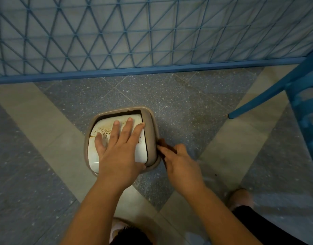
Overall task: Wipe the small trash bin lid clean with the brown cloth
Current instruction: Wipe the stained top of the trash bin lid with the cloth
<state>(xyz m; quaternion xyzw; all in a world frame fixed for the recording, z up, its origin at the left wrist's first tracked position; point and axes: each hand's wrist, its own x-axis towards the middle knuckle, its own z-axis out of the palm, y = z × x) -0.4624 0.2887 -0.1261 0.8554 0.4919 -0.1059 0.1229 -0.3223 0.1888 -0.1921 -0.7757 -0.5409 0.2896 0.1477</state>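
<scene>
Small trash bin (153, 131) stands on the floor (196, 106), seen from above, just in front of a blue lattice fence (134, 36). Its beige rim frames a white swing lid (140, 151) with brown speckled stains toward the far left part. Left hand (120, 149) lies flat on the lid, fingers straight and spread, palm pressing down, thumb out to the left; nothing in its grip. Right hand (178, 161) sits at the bin's right edge, fingers curled, grip clamped on the brown cloth (165, 145), which shows only as a dark bunched bit sticking out past the fingers and touching the outer side of the rim. Cloth is against the rim, not on the white lid surface. Floor is grey speckled tile with pale beige bands crossing under the bin. Blue chair leg (261, 96) slants in at right, well apart from the bin. One foot (240, 198) shows at lower right, dark trouser edge beside it.
</scene>
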